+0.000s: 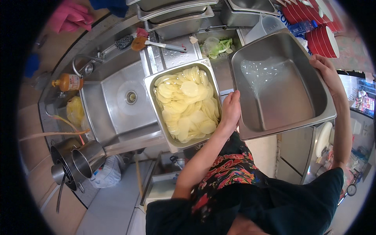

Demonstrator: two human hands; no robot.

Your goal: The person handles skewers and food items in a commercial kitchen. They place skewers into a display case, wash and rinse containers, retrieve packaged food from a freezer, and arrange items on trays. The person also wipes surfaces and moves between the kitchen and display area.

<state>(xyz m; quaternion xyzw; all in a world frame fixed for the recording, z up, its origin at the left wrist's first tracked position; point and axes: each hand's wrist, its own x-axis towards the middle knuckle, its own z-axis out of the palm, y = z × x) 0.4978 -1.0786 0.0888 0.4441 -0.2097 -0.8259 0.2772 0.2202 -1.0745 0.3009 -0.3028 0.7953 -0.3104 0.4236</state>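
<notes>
Both my hands hold a deep stainless steel pan (pixel 293 100) by its opposite rims. My left hand (pixel 231 110) grips its left side, and my right hand (pixel 324 70) has the upper right edge. The pan is tilted, and inside it lies a clear, glistening patch (pixel 261 72), which looks like water. Just left of my left hand, a second steel pan (pixel 149 85) rests on the sink counter. Pale yellow round slices (pixel 188 102), probably potato, fill it under a wet shine.
A steel sink basin (pixel 120 97) with a drain lies left, by a faucet (pixel 77 66) and an orange bottle (pixel 69 82). Behind are a handled brush (pixel 164 45), green vegetable scraps (pixel 220 47) and stacked steel pans (pixel 179 23). Red bowls (pixel 321 42) stand right; steel pots (pixel 88 158) hang left.
</notes>
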